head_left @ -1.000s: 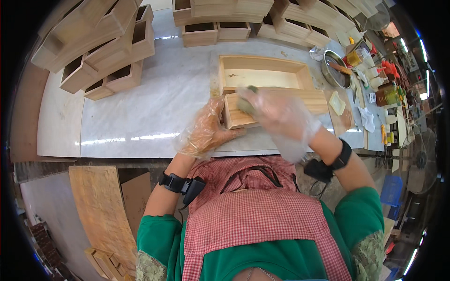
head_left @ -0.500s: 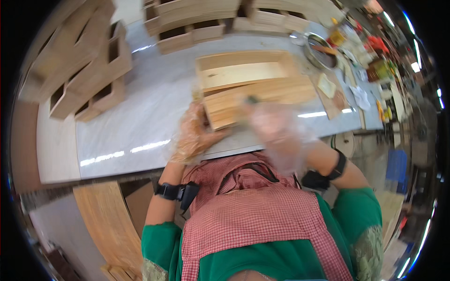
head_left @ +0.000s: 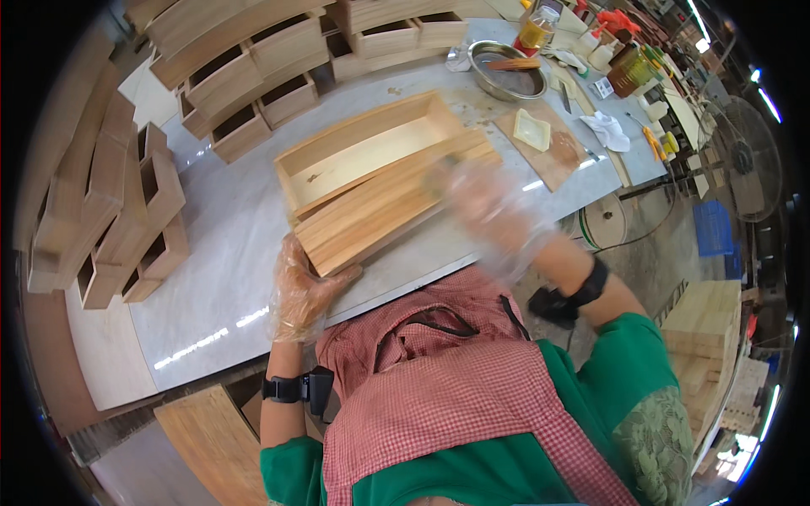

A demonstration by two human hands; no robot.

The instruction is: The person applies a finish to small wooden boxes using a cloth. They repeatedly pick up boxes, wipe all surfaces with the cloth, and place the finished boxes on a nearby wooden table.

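Note:
A long pale wooden box [head_left: 354,160] lies at a slant on the bench, its hollow side up. Its smooth, warm-grained long side [head_left: 380,207] faces me. My left hand [head_left: 305,282], in a clear plastic glove, grips the near left corner, thumb along the lower edge. Over the right part of that side is my right hand [head_left: 485,198], also gloved and smeared by motion. Its fingers close on a small dark greenish pad [head_left: 440,174] pressed to the wood; blur hides the pad's exact kind.
Stacked wooden drawer boxes [head_left: 253,67] stand at the back, more [head_left: 126,211] at the left. Back right are a metal bowl [head_left: 506,80] with a brown brush-like tool across it, a pale dish [head_left: 532,130] on a board, a white cloth [head_left: 606,131] and several bottles.
The view has turned, so the bench and box appear shifted left and tilted. My right hand has slid with the pad toward the board's right end. My left hand keeps its corner.

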